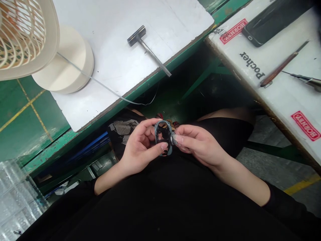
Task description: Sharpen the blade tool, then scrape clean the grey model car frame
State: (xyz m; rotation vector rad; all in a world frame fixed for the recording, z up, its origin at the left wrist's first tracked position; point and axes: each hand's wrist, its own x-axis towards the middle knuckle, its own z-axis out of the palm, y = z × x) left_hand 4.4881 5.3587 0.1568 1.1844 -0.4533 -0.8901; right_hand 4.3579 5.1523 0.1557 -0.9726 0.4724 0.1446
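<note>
Above my lap, my left hand [141, 145] grips a small blue-grey oval shell with dark openings [170, 151], which looks like a model car body. The thumb lies over its near part and the fingers curl round its left side. At the shell's right edge, my right hand [198, 142] pinches a small shiny silvery part [173, 138] between thumb and fingers. That part touches or nearly touches the shell; I cannot tell whether it is joined. My fingertips partly hide both pieces.
A T-handled metal tool [150, 52] lies on the white-topped bench, by a cream fan [72, 63] with a trailing cable. On the right-hand table are a dark phone [268, 25], a wooden-handled knife-like tool [281, 67] and a thin metal tool [307, 80]. Clear plastic trays [17, 197] stand lower left.
</note>
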